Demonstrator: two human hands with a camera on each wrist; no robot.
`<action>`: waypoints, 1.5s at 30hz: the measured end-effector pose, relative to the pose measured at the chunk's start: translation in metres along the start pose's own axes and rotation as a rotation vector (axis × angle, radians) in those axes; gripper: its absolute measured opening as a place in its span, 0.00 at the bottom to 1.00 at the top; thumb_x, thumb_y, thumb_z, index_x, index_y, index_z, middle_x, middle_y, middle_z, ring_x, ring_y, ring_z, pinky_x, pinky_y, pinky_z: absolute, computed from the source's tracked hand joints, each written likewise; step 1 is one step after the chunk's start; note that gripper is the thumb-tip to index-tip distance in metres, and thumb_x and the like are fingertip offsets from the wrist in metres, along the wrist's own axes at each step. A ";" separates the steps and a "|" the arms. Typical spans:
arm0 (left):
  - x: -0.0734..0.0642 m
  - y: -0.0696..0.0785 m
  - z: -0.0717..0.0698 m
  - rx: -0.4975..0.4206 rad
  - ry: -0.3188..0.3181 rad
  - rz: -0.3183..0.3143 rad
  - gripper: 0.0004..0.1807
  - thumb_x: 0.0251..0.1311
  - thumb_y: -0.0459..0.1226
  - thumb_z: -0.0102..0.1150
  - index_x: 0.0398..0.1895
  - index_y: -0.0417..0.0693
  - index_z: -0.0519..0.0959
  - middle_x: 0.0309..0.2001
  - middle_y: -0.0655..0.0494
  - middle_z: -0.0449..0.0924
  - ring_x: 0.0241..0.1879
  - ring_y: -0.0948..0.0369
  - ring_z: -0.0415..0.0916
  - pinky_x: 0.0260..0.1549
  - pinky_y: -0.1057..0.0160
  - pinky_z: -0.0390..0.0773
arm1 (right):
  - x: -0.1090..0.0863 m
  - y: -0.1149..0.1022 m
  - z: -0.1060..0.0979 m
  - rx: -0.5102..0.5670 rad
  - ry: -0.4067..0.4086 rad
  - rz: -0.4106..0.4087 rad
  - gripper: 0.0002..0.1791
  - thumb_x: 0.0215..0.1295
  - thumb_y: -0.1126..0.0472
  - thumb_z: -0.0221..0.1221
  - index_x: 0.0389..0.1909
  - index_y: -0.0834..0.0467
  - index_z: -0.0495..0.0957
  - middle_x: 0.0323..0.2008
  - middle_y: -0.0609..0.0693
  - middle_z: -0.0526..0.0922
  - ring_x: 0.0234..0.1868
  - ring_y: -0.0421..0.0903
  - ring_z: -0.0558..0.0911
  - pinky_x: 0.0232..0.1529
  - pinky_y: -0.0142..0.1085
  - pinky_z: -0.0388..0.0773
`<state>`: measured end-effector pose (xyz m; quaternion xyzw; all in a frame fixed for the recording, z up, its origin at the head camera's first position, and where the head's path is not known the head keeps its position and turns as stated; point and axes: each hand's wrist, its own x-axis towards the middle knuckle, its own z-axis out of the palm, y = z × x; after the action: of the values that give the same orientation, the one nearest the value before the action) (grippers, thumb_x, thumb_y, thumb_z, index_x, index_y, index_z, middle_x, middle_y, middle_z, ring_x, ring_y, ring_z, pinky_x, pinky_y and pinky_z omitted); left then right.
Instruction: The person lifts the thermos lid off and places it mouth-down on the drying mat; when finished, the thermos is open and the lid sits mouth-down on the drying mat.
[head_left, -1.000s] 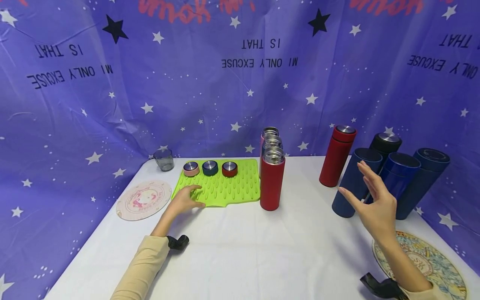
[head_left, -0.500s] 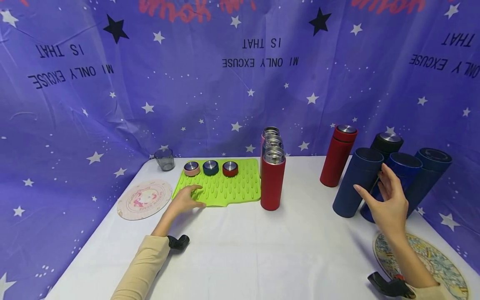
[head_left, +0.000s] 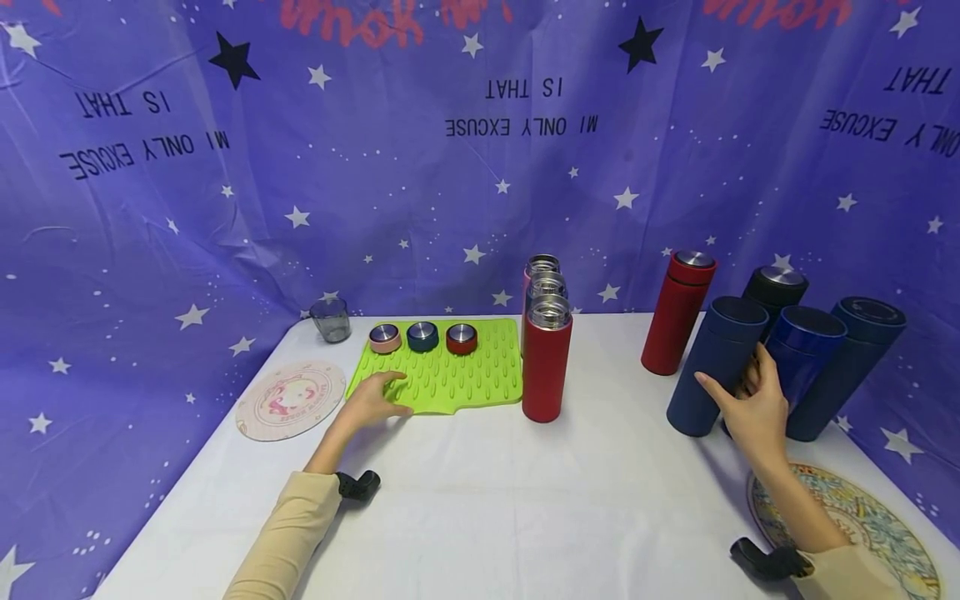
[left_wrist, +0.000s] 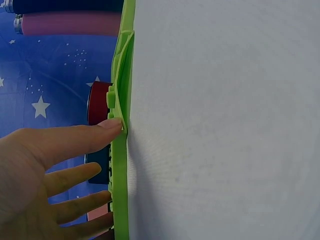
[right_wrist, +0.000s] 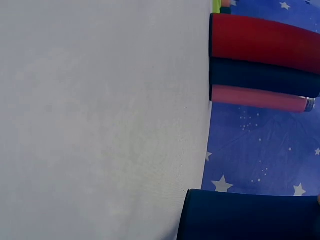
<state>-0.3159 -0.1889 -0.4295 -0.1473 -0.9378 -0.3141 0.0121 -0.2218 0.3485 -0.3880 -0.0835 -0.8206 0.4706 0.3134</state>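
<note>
My right hand [head_left: 756,417] is at a dark blue thermos flask [head_left: 708,367] on the right, thumb across its near side and fingers curled behind its right side. The flask stands upright with its lid on; in the right wrist view the lower part of this blue flask [right_wrist: 250,217] shows. My left hand [head_left: 369,402] rests at the front left of a green drying mat [head_left: 442,387], fingers spread and slightly bent. In the left wrist view its thumb [left_wrist: 107,127] touches the mat's raised edge. A pink lid [head_left: 385,339], a blue lid [head_left: 423,337] and a red lid [head_left: 461,339] sit on the mat.
Open flasks stand in a row beside the mat, a red flask [head_left: 546,367] foremost. Near the right hand stand a lidded red flask [head_left: 675,321], a shiny blue flask [head_left: 798,354] and others. A glass [head_left: 331,320], pink round mat [head_left: 258,408] and patterned mat [head_left: 885,525] lie around.
My right hand has moved in from the front right to the dark blue flask, its fingers now wrapping behind it. The left hand has stayed in place.
</note>
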 end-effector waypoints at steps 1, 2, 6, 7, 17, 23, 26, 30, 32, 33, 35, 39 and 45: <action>0.000 0.000 0.000 0.004 0.001 0.001 0.38 0.46 0.38 0.74 0.61 0.34 0.71 0.61 0.32 0.69 0.62 0.36 0.63 0.61 0.39 0.63 | 0.000 0.000 0.001 -0.002 0.012 -0.005 0.50 0.58 0.56 0.69 0.76 0.46 0.48 0.71 0.51 0.60 0.69 0.55 0.64 0.64 0.48 0.63; 0.000 0.000 0.000 0.010 0.002 0.003 0.38 0.46 0.38 0.74 0.61 0.34 0.71 0.61 0.32 0.69 0.62 0.35 0.63 0.61 0.39 0.63 | 0.000 0.001 0.002 -0.006 0.027 -0.015 0.50 0.57 0.56 0.69 0.76 0.46 0.49 0.71 0.51 0.61 0.68 0.55 0.65 0.64 0.48 0.64; 0.001 0.000 0.000 0.018 0.008 0.005 0.38 0.46 0.38 0.74 0.61 0.34 0.71 0.61 0.32 0.69 0.62 0.35 0.63 0.61 0.39 0.63 | 0.001 0.001 0.005 -0.017 0.081 -0.076 0.49 0.55 0.58 0.71 0.74 0.47 0.54 0.68 0.53 0.66 0.65 0.57 0.69 0.61 0.48 0.67; 0.001 0.000 -0.001 0.016 0.008 0.006 0.38 0.46 0.38 0.74 0.61 0.34 0.71 0.61 0.32 0.69 0.62 0.35 0.63 0.61 0.39 0.63 | 0.001 0.001 0.006 -0.018 0.092 -0.090 0.49 0.54 0.58 0.71 0.74 0.47 0.54 0.68 0.53 0.66 0.64 0.57 0.69 0.61 0.48 0.67; -0.001 0.002 -0.004 0.001 0.014 0.026 0.37 0.49 0.40 0.73 0.62 0.34 0.71 0.61 0.33 0.69 0.63 0.36 0.62 0.61 0.39 0.62 | -0.003 -0.002 0.005 -0.022 0.178 -0.146 0.48 0.48 0.60 0.75 0.71 0.46 0.62 0.62 0.54 0.74 0.60 0.51 0.76 0.55 0.32 0.73; -0.006 0.025 -0.018 -0.029 0.081 0.099 0.33 0.54 0.39 0.69 0.62 0.37 0.71 0.62 0.35 0.69 0.62 0.38 0.64 0.60 0.40 0.65 | -0.010 -0.019 0.000 0.008 0.141 -0.144 0.49 0.44 0.61 0.77 0.69 0.41 0.64 0.60 0.53 0.76 0.56 0.43 0.78 0.47 0.23 0.75; -0.008 0.041 -0.023 -0.022 0.115 0.160 0.32 0.55 0.40 0.69 0.62 0.39 0.72 0.62 0.38 0.70 0.62 0.39 0.65 0.59 0.39 0.65 | -0.015 -0.031 -0.001 0.016 0.100 -0.138 0.50 0.43 0.63 0.77 0.69 0.42 0.64 0.59 0.53 0.77 0.55 0.41 0.79 0.45 0.22 0.76; -0.013 0.064 -0.029 -0.019 0.148 0.226 0.33 0.55 0.42 0.69 0.63 0.41 0.72 0.62 0.42 0.71 0.62 0.42 0.66 0.59 0.40 0.66 | -0.025 -0.049 0.000 0.040 0.039 -0.170 0.51 0.40 0.66 0.78 0.68 0.43 0.65 0.57 0.54 0.78 0.51 0.35 0.80 0.45 0.21 0.75; -0.016 0.076 -0.032 -0.028 0.156 0.253 0.33 0.56 0.43 0.69 0.64 0.43 0.72 0.63 0.45 0.71 0.63 0.44 0.66 0.58 0.42 0.69 | -0.031 -0.058 0.002 0.056 0.006 -0.202 0.51 0.39 0.67 0.78 0.68 0.44 0.66 0.56 0.54 0.79 0.50 0.33 0.80 0.45 0.21 0.75; -0.017 0.082 -0.034 -0.035 0.159 0.271 0.33 0.56 0.43 0.69 0.64 0.43 0.71 0.63 0.46 0.71 0.63 0.45 0.66 0.57 0.43 0.69 | -0.033 -0.062 0.004 0.060 -0.009 -0.227 0.51 0.38 0.68 0.78 0.68 0.45 0.67 0.55 0.55 0.80 0.49 0.30 0.79 0.44 0.21 0.75; -0.020 0.095 -0.036 -0.052 0.164 0.308 0.32 0.57 0.44 0.68 0.64 0.45 0.71 0.63 0.48 0.71 0.63 0.48 0.67 0.57 0.46 0.71 | -0.038 -0.070 0.007 0.070 -0.033 -0.285 0.51 0.37 0.69 0.78 0.67 0.46 0.69 0.54 0.56 0.81 0.47 0.27 0.78 0.42 0.21 0.76; -0.024 0.119 -0.037 -0.083 0.162 0.378 0.32 0.58 0.45 0.67 0.66 0.49 0.70 0.64 0.52 0.70 0.64 0.53 0.66 0.58 0.49 0.70 | -0.045 -0.082 0.015 0.072 -0.085 -0.382 0.52 0.34 0.70 0.79 0.66 0.49 0.70 0.53 0.56 0.81 0.48 0.25 0.77 0.42 0.20 0.76; -0.029 0.149 -0.037 -0.129 0.190 0.473 0.33 0.57 0.45 0.68 0.66 0.53 0.70 0.64 0.57 0.70 0.64 0.58 0.65 0.60 0.52 0.68 | -0.053 -0.096 0.032 0.080 -0.179 -0.471 0.53 0.31 0.68 0.80 0.66 0.53 0.70 0.52 0.57 0.81 0.50 0.27 0.77 0.43 0.20 0.75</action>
<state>-0.2486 -0.1057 -0.3164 -0.3327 -0.8500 -0.3743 0.1635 -0.1833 0.2507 -0.3435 0.1645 -0.8226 0.4221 0.3436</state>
